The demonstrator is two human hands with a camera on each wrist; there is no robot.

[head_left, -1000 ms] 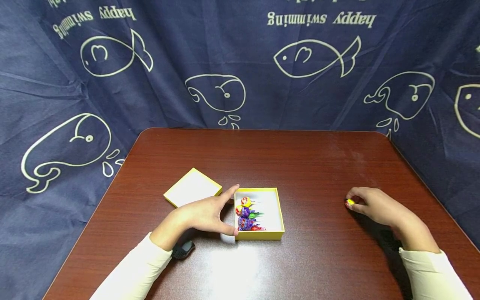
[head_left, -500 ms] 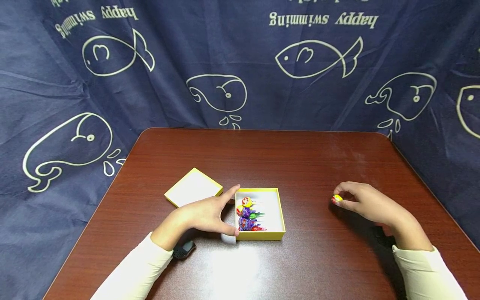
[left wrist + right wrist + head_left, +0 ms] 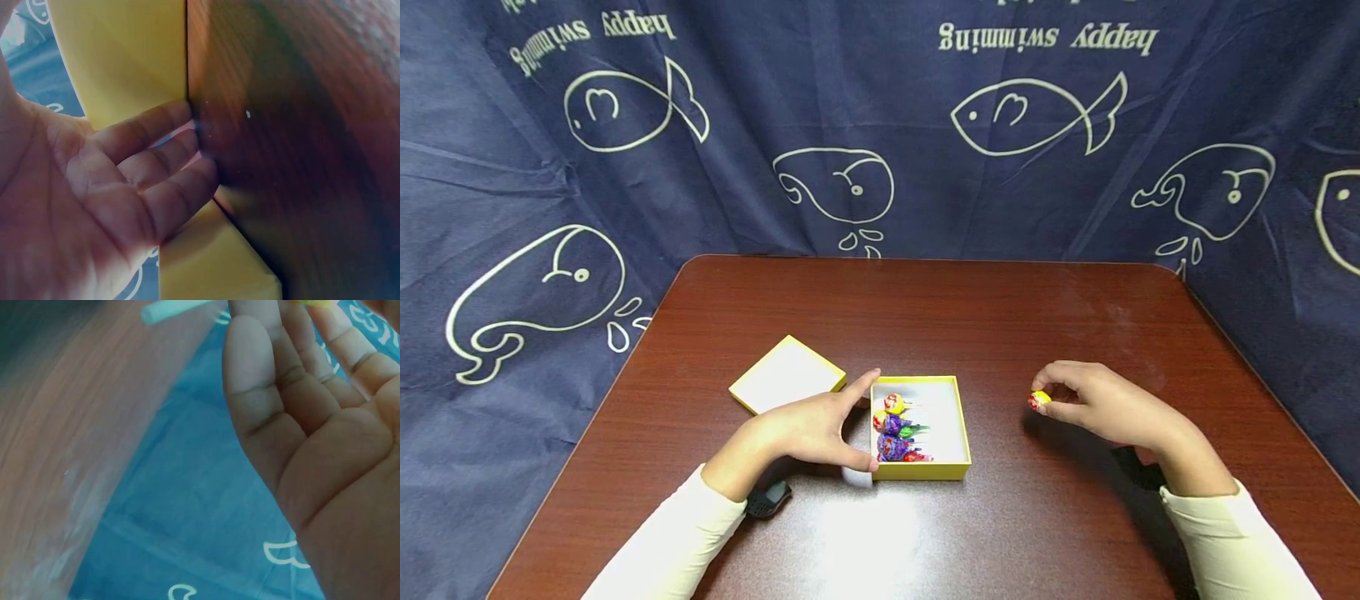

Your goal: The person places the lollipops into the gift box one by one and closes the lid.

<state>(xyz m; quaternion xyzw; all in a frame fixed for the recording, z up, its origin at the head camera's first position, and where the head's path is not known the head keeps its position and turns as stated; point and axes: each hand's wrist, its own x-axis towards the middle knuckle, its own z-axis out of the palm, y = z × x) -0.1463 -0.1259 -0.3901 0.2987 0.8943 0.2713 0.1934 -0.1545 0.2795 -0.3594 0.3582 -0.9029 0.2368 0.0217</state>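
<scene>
My right hand (image 3: 1101, 400) pinches a lollipop (image 3: 1039, 400) in a red and yellow wrapper between thumb and fingertips, just above the table to the right of the box. Its pale stick (image 3: 178, 309) shows at the top of the right wrist view. A shallow yellow box (image 3: 919, 472) with a white inside holds several lollipops (image 3: 892, 448), laid along its left side with sticks pointing right. My left hand (image 3: 808, 429) touches the box's left side, a straight forefinger at the back corner and the thumb at the front one. Its other fingers (image 3: 172, 194) reach to the tabletop.
A yellow lid (image 3: 786, 375) with its white inside upward lies behind the left hand, left of the box. The brown table (image 3: 1000, 317) meets a dark blue printed curtain (image 3: 910, 100) at the back. Black wrist devices (image 3: 767, 500) sit beneath both forearms.
My right hand has carried the lollipop leftward, closer to the box. The left hand and the box have stayed in place.
</scene>
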